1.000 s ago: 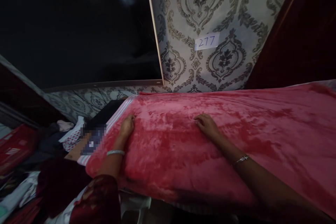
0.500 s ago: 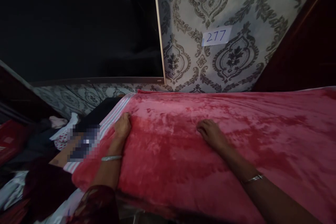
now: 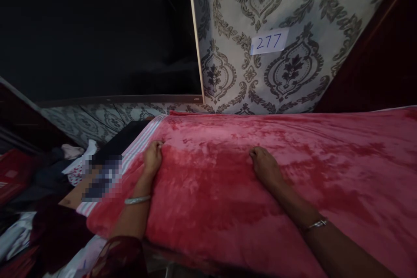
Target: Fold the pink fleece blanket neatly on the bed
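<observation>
Red blanket lies below the television, stretching out to its right! Left hand under the television, right hand lower right, fingers curled narrow; whether they're gripping, I can't tell.

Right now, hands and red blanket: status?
Left hand curled on red blanket near striped edge. Right hand curled on blanket; both grips unclear. Only blanket between them.
</observation>
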Available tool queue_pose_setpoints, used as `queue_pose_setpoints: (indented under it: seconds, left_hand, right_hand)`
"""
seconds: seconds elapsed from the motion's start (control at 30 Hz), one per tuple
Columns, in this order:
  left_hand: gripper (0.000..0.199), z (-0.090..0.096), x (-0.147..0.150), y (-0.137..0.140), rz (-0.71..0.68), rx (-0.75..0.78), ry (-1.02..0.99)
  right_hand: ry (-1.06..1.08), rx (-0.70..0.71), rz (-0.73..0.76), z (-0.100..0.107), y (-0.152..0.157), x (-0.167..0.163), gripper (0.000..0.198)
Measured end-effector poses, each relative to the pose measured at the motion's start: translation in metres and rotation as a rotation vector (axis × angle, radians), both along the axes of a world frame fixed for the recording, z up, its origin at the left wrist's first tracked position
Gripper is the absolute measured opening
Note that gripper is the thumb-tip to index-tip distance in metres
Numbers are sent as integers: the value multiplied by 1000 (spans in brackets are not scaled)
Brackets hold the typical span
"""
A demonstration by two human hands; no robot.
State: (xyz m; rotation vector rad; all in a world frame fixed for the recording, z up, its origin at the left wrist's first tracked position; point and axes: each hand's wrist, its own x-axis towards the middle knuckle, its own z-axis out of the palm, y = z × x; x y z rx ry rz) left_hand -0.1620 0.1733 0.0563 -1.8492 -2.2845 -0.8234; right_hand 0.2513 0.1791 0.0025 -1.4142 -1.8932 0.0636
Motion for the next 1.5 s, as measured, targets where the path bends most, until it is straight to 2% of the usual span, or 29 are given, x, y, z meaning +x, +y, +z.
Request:
queue_pose_setpoints:
  seconds: [0.17, 0.33, 0.47, 0.6, 0.73, 0.93, 1.0, 1.13, 1.2, 1.37, 1.43, 1.5]
  left_hand:
    - [23, -2, -1, 0, 13, 25, -40]
    - [28, 3, 3, -2, 92, -125, 156]
    - [35, 7, 5, -7, 79, -119, 230]
    - [35, 7, 0, -12, -64, -77, 281]
    - [34, 5, -7, -16, -221, -65, 318]
    - [34, 5, -4, -21, -210, -45, 297]
    - [36, 7, -5, -21, -145, -18, 235]
    - [35, 9, -18, -21, 197, 10, 140]
    - [29, 7, -28, -21, 306, 10, 126]
    - [10, -5, -42, -18, 408, 48, 17]
    - [5, -6, -44, -16, 426, 111, -46]
    - [10, -5, -47, -14, 460, 226, -107]
  right_hand:
    - [-39, -80, -11, 0, 3, 0, 22]
    - [-106, -124, 70, -1, 4, 6, 21]
    - [-105, -122, 202, 4, 0, 10, 27]
    - [-133, -113, 354, 10, -3, 14, 27]
    - [-206, -86, 360, 6, -1, 16, 22]
    - [-168, -29, 320, -5, 3, 18, 30]
    - [-140, -27, 326, -5, 2, 19, 33]
    - [-113, -70, 350, -2, 2, 20, 37]
    - [-106, -98, 361, -1, 2, 21, 37]
    - [-79, -143, 359, 1, 1, 21, 39]
    - [-74, -154, 355, 2, 0, 21, 40]
    - [-73, -159, 349, 4, -1, 21, 40]
